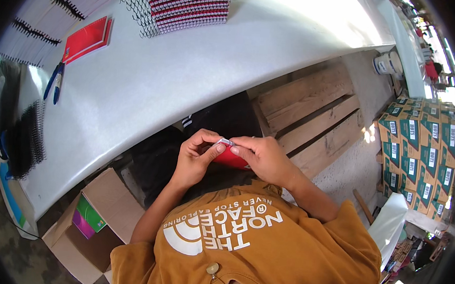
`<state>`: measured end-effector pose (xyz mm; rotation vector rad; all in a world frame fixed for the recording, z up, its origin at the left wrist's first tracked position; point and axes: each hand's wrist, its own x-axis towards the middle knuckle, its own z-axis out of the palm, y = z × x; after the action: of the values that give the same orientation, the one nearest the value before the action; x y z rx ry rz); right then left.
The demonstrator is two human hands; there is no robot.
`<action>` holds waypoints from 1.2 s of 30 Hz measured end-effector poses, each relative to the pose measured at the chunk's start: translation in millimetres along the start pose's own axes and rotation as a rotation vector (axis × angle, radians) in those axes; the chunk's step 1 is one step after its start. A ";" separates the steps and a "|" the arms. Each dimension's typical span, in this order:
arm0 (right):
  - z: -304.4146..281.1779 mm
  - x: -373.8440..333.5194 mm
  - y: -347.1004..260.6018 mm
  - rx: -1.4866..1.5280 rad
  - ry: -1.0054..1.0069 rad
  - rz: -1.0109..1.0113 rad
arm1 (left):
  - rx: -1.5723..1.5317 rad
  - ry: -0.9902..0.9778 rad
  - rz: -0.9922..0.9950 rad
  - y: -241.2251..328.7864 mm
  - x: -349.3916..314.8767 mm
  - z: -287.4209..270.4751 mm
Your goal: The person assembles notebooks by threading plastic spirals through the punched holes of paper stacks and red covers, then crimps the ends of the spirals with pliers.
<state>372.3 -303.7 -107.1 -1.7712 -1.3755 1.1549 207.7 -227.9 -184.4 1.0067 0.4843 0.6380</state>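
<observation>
Close to my body, past the table's near edge, both hands pinch a small red notebook (230,159) by its pale upper edge. My left hand (194,158) has thumb and fingers closed at that edge's left end. Beside it, my right hand (266,156) grips the right end, thumb pressed on the near side. Most of the notebook is hidden by the fingers and seen edge-on. On the white table (131,90) lie more red notebooks (88,39). Blue-handled pliers (56,81) rest just nearer than them.
A tall stack of wire-bound notebooks (189,7) stands at the back, with white stacks (41,7) on the left. Black spiral coils (30,139) lie at the left edge. Below are an open cardboard box (110,200) and a wooden pallet (314,111); stacked cartons (416,155) stand right.
</observation>
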 end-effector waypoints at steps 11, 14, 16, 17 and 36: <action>5.1 3.3 5.5 0.021 0.134 -0.193 | -0.015 0.040 -0.001 6.6 -4.5 1.5; 8.7 2.4 13.8 -0.082 0.130 -0.298 | -0.011 0.051 -0.006 6.1 -3.9 -0.7; 9.5 1.8 11.7 -0.136 0.110 -0.284 | -0.014 0.075 0.000 3.3 -3.8 -2.7; 10.7 2.1 10.3 -0.070 0.137 -0.251 | -0.019 0.097 0.005 1.3 -4.2 -3.7; 7.5 20.7 -25.8 -0.120 0.195 -0.383 | -0.023 -0.191 -0.139 64.4 10.1 -28.7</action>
<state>356.1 -277.1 -93.6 -1.5598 -1.6006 0.6908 179.7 -178.6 -141.4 0.9921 0.3742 0.4176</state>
